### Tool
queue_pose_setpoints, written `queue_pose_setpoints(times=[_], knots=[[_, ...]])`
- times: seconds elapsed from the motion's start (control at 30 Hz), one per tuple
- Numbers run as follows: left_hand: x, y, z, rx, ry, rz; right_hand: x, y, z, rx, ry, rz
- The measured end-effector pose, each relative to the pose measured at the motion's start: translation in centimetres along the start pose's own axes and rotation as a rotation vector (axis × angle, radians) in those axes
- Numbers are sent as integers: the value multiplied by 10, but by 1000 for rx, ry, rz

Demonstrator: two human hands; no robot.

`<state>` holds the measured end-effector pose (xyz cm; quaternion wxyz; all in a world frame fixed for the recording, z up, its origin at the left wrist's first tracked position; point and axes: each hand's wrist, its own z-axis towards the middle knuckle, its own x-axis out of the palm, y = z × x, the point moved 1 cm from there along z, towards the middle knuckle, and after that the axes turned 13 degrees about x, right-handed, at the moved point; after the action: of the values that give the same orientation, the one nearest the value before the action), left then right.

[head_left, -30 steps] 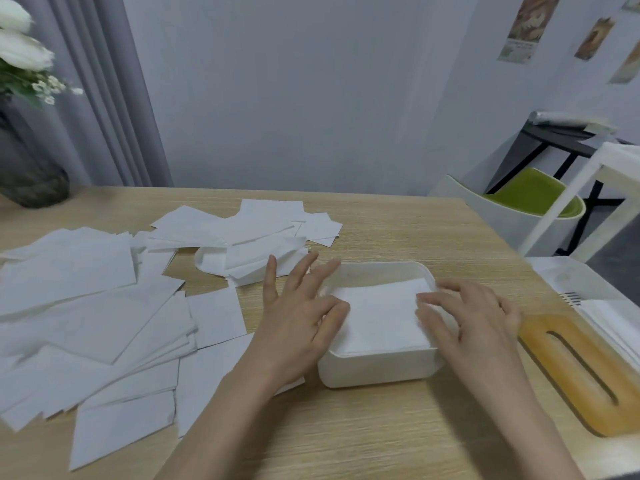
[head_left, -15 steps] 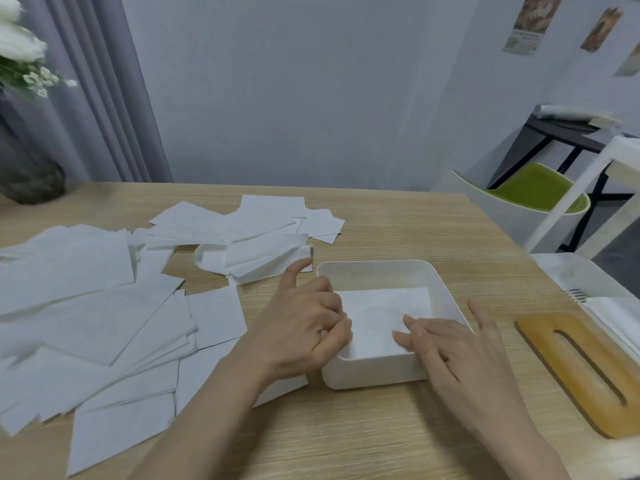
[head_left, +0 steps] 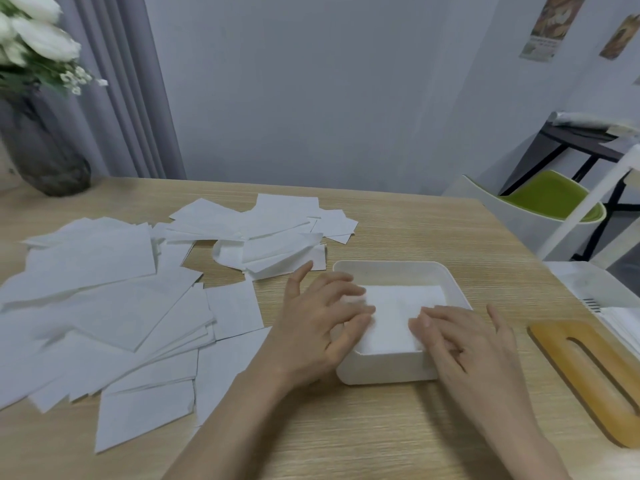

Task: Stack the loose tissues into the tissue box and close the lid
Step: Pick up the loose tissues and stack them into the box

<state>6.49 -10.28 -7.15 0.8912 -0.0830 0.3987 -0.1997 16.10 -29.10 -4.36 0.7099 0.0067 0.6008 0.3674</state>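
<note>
A white open tissue box (head_left: 394, 270) stands on the wooden table just in front of me, with a flat stack of white tissues (head_left: 398, 306) inside. My left hand (head_left: 318, 323) lies over the box's left rim, its fingertips touching the left edge of the stack. My right hand (head_left: 464, 344) lies over the front right corner, fingers flat on the tissues. Several loose tissues (head_left: 104, 306) are spread over the left half of the table, and another pile (head_left: 270, 233) lies behind the box. The wooden lid (head_left: 588, 372) with its oval slot lies flat to the right.
A dark glass vase with white flowers (head_left: 41, 147) stands at the back left corner. A white tray (head_left: 602, 292) holding more tissues sits at the right table edge. Beyond the table are a green-seated chair (head_left: 550, 199) and a dark side table (head_left: 585, 143).
Both hands slid toward the front of the box. The left fingers, spread a second ago, now bend down onto the stack's left edge; the right hand moved from the right rim to the front corner.
</note>
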Motion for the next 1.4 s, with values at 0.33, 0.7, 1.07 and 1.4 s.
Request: queue_pose_setpoints(times=[0.33, 0.7, 1.07, 1.4], knots=[[-55, 25, -73, -413, -368, -46, 19, 76, -44, -354, -81, 503], [-90, 53, -132, -539, -211, 276, 100, 122, -35, -320, 396, 215], [-84, 57, -138, -617, -258, 195, 113, 133, -15, -133, 448, -151], [-83, 58, -138, -644, -248, 191, 92, 128, -26, 25, 602, -22]])
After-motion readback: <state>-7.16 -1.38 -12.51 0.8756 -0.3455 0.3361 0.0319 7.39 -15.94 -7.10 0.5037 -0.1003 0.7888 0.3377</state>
